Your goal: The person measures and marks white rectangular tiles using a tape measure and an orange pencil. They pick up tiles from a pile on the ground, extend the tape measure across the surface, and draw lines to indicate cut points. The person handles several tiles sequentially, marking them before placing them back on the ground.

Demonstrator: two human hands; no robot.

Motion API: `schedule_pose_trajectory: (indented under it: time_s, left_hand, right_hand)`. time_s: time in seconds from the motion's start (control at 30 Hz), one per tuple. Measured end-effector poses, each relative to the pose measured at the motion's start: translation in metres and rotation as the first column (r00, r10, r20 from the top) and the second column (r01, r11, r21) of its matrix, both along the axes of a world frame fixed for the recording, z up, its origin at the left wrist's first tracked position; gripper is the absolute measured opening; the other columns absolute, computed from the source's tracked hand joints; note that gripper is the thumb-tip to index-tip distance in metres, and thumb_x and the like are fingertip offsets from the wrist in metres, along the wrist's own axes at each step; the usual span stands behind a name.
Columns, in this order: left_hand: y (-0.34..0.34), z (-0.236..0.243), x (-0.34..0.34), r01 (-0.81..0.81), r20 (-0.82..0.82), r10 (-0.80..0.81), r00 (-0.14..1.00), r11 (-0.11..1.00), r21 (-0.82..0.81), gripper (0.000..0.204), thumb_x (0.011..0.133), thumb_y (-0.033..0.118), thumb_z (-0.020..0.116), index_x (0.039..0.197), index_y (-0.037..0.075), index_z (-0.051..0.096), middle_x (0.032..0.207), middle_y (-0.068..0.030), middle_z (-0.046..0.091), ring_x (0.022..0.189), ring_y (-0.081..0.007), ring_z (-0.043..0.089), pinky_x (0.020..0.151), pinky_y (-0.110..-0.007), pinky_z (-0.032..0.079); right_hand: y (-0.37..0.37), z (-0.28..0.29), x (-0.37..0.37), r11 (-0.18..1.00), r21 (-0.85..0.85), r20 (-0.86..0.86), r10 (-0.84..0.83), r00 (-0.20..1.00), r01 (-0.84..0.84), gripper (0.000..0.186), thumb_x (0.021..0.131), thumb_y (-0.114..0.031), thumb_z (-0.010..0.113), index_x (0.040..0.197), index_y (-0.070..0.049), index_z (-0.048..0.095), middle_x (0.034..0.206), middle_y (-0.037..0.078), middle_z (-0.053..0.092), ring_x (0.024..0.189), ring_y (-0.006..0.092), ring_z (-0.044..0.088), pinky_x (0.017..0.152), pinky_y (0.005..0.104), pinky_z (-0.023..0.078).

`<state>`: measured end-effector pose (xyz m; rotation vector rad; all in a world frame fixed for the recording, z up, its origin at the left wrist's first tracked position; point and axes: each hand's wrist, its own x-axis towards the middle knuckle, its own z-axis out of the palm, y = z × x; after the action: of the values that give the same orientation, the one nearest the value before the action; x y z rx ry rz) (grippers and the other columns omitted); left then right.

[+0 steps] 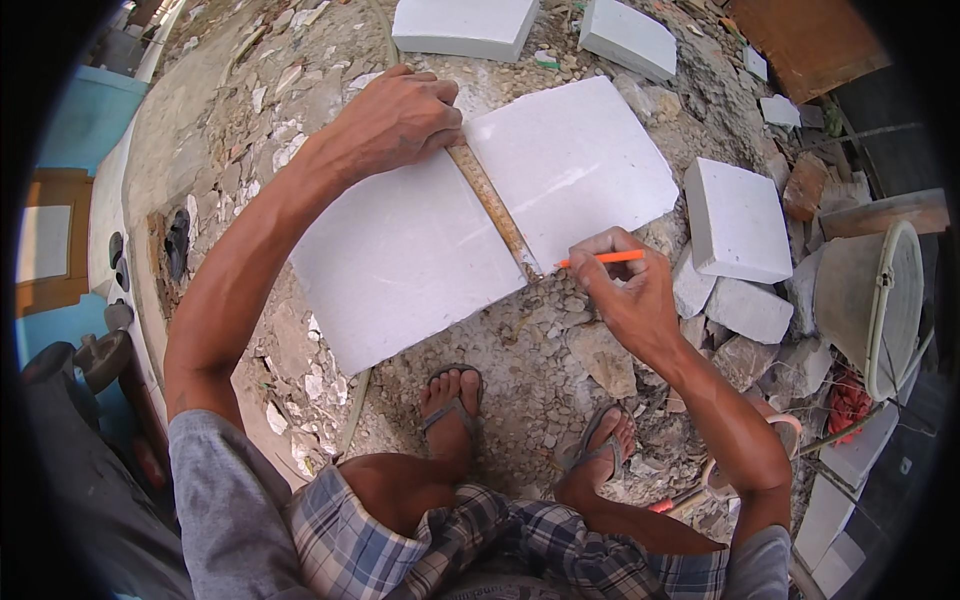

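Observation:
A large white lightweight block [400, 265] lies flat on the rubble in front of my feet. Across its width runs a worn, rust-coloured metal ruler [490, 205]. My left hand [405, 118] is closed over the ruler's far end, at the block's far edge; its fingertips are partly hidden. In my right hand [632, 290] I pinch an orange pencil [606, 257]. The pencil's tip is at the block's near edge, beside the ruler's near end. Pale scuff marks show on the block's top face.
White blocks lie at the far side [465, 28] and to the right [738, 220]. A dirty bucket [868, 300] lies tipped on its side at the right, by broken bricks and stones. Rubble covers the ground. A pair of dark sandals [178, 243] sits at the left.

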<state>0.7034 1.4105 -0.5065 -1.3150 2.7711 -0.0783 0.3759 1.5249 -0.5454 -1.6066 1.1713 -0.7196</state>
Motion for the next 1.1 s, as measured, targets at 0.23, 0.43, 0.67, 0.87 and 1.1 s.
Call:
schedule_pose_trajectory:
  time_s: [0.23, 0.43, 0.67, 0.87, 1.1]
  left_hand:
    - [0.001, -0.005, -0.001, -0.038, 0.022, 0.038, 0.999, 0.999, -0.026, 0.02, 0.093, 0.026, 0.076, 0.097, 0.006, 0.081, 0.099, -0.0074, 0.071, 0.103, -0.0255, 0.069, 0.099, -0.043, 0.05]
    - [0.001, -0.005, -0.001, -0.037, 0.039, 0.039, 0.998, 0.999, -0.03, 0.021, 0.093, 0.026, 0.076, 0.1, 0.007, 0.081, 0.103, -0.0073, 0.073, 0.105, -0.0246, 0.069, 0.101, -0.042, 0.049]
    - [0.001, -0.003, -0.002, -0.031, 0.02, 0.032, 0.999, 0.999, -0.008, 0.022, 0.094, 0.027, 0.075, 0.097, 0.005, 0.08, 0.099, -0.0081, 0.071, 0.102, -0.0259, 0.069, 0.1, -0.043, 0.049]
    - [0.001, -0.003, -0.001, -0.006, -0.008, 0.006, 1.0, 1.0, -0.023, 0.023, 0.095, 0.027, 0.074, 0.096, 0.004, 0.079, 0.098, -0.0089, 0.07, 0.102, -0.0274, 0.068, 0.098, -0.043, 0.049]
    - [0.002, -0.001, 0.001, 0.01, -0.057, -0.012, 0.998, 1.0, -0.029, 0.021, 0.096, 0.025, 0.073, 0.091, 0.005, 0.077, 0.093, -0.0082, 0.068, 0.095, -0.0276, 0.068, 0.094, -0.044, 0.05]
  right_hand:
    - [-0.002, 0.006, 0.005, 1.0, 0.022, -0.001, 0.0, 1.0, 0.0, 0.021, 0.101, -0.02, 0.07, 0.098, 0.0, 0.073, 0.07, 0.002, 0.067, 0.066, 0.0058, 0.059, 0.063, 0.0283, 0.049]
    - [-0.005, 0.008, 0.008, 0.999, 0.048, 0.06, -0.009, 0.998, 0.006, 0.021, 0.103, -0.017, 0.068, 0.1, 0.003, 0.073, 0.076, 0.0, 0.068, 0.07, 0.0034, 0.057, 0.062, 0.0251, 0.048]
    - [-0.007, 0.007, 0.006, 1.0, 0.014, 0.039, -0.005, 0.999, 0.005, 0.021, 0.103, -0.017, 0.067, 0.1, 0.003, 0.073, 0.076, 0.0, 0.068, 0.071, 0.0032, 0.056, 0.062, 0.0246, 0.047]
    - [-0.008, 0.01, -0.006, 0.998, 0.058, -0.061, 0.034, 0.998, -0.031, 0.034, 0.106, -0.027, 0.059, 0.095, 0.002, 0.074, 0.069, 0.004, 0.064, 0.063, 0.0097, 0.054, 0.062, 0.0312, 0.046]
    - [0.011, -0.001, -0.003, 0.983, 0.182, -0.146, 0.022, 0.989, 0.005, 0.042, 0.105, -0.035, 0.061, 0.092, 0.002, 0.075, 0.058, 0.004, 0.053, 0.057, 0.0148, 0.048, 0.057, 0.0386, 0.041]
